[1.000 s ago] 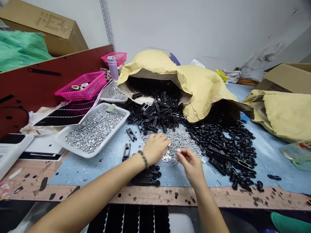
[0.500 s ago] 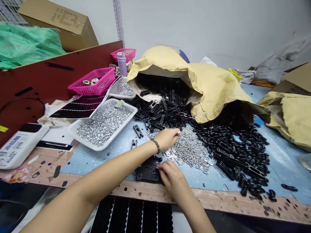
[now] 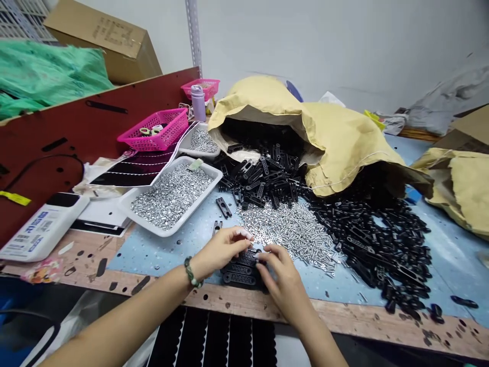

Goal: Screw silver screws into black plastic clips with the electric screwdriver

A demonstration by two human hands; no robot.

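Note:
My left hand [image 3: 223, 248], with a bead bracelet [image 3: 191, 272] at its wrist and something white on its fingertips, is pinched above a row of black slotted plastic pieces [image 3: 240, 275] near the table's front edge. Whatever is in that pinch is too small to tell. Close by on the right, my right hand [image 3: 280, 272] has its thumb and forefinger drawn together at the end of the same black pieces; what they grip is unclear. Just behind both hands spreads a pile of silver screws and small metal nuts [image 3: 301, 232].
A white tray of small metal parts [image 3: 217, 178] stands at left. Yellow sacks [image 3: 347, 132] spill black pieces [image 3: 385, 250] behind and right. Further left are a pink basket [image 3: 171, 135], a purple bottle [image 3: 198, 104] and a white scale-like device [image 3: 46, 224].
My left hand has come back from the metal pile, toward me and left, to the black pieces beside my right hand. My right hand has shifted slightly; the whole view moved a little.

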